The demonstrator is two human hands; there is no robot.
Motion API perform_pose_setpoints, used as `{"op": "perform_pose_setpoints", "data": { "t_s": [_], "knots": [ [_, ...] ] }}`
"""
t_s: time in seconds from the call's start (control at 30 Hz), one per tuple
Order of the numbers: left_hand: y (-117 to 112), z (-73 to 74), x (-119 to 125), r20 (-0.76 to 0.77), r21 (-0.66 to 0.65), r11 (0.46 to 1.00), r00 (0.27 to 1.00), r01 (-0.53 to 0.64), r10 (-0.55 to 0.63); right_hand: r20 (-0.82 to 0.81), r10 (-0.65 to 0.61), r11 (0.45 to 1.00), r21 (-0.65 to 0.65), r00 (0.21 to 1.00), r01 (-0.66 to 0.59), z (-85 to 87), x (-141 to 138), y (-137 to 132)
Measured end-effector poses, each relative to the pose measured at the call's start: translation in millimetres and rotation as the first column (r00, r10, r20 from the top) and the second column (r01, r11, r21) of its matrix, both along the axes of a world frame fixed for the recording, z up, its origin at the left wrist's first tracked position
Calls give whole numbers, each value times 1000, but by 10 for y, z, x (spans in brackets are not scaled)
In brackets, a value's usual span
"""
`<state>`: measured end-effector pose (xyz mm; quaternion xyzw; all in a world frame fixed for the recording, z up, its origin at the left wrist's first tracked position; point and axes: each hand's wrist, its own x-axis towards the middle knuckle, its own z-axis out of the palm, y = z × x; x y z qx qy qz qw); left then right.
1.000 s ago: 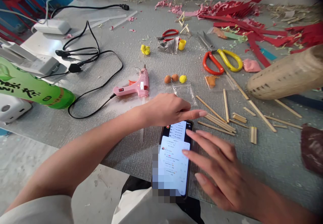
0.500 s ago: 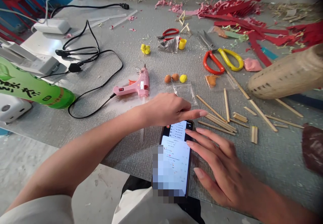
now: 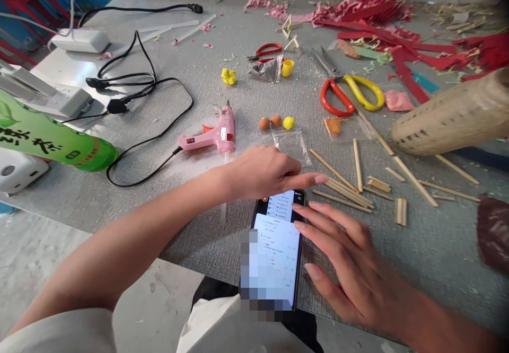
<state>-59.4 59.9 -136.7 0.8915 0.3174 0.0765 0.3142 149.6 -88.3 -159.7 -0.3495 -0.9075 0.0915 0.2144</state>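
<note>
A black phone (image 3: 274,252) with a lit screen lies at the near edge of the grey table (image 3: 207,236). My left hand (image 3: 266,173) rests just beyond the phone's top, index finger stretched out to the right, other fingers curled; it holds nothing. My right hand (image 3: 350,268) lies flat beside the phone, fingers spread, fingertips at the screen's right edge. Thin wooden sticks (image 3: 350,188) lie right of my left fingertip.
A pink glue gun (image 3: 210,135) with black cord sits behind my left hand. Small clay balls (image 3: 275,122), a clear bag (image 3: 292,145), red-and-yellow scissors (image 3: 350,96), red pliers (image 3: 264,53), red paper scraps (image 3: 397,29), a woven roll (image 3: 449,120), a green bottle (image 3: 47,141) and power strips (image 3: 79,40) surround.
My right hand slid slightly right off the screen to its edge, and the page on the phone has changed. My left hand stayed put.
</note>
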Motion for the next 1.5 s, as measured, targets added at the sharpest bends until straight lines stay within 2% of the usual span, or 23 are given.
{"op": "perform_pose_setpoints", "data": {
  "t_s": [1.5],
  "knots": [
    [-6, 7, 0, -15, 22, 1000, 1000, 3, -2, 30, -6, 1000, -3, 1000, 6, 9, 4, 0]
  ]
}}
